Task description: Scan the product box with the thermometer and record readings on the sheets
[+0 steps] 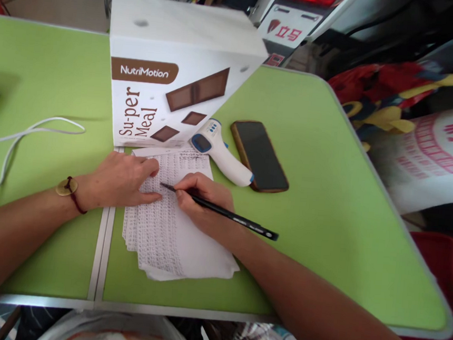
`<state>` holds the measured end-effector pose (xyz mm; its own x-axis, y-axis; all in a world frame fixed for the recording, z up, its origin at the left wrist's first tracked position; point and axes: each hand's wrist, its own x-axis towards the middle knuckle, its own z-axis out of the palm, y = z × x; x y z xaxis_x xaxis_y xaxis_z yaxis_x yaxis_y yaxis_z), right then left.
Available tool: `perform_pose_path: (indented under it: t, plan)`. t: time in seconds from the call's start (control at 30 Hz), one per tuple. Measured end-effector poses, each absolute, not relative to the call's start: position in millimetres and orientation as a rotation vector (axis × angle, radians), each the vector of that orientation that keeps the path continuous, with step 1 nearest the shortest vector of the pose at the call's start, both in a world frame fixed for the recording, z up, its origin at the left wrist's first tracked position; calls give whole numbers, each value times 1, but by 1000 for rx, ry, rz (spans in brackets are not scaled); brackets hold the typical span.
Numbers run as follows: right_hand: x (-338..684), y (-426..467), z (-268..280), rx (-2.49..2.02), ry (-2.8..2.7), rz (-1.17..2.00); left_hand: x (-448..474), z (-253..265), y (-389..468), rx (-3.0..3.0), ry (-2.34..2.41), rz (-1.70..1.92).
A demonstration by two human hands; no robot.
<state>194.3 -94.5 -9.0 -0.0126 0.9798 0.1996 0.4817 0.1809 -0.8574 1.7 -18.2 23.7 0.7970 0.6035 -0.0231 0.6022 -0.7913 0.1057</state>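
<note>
So the right hand (203, 202) had a slim black pen (238, 218) pinched between thumb and fingers, the other fingers curled in below. Its tip pointed left, into the gap between the left hand's (124, 180) thumb and index finger; hard to say from this angle whether it actually touched the page. The left hand lay loosely open, palm down at the left edge of the stack, thumb and index spread apart, not gripping anything.

The stack of white paper sheets (207, 253) sat a bit messily on the light green counter (324, 226), rows of handwriting covering the left part of the top sheet, with the right part blank. A big white cardboard box with brown print (144, 115) stood upright at the stack's far end. Just right of that was a white-and-blue handheld thermometer (229, 162), its handle end against a black phone in a brown case (265, 155). Over on the far left, a thin white cable (31, 130) lay looped.
</note>
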Motion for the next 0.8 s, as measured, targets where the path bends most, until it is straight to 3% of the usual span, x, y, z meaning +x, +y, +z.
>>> perform_pose_path:
  t: [0.8]
  plan:
    - [198,-94,-9,-1367,-1603,744,3,25,-18,2867,982,-12]
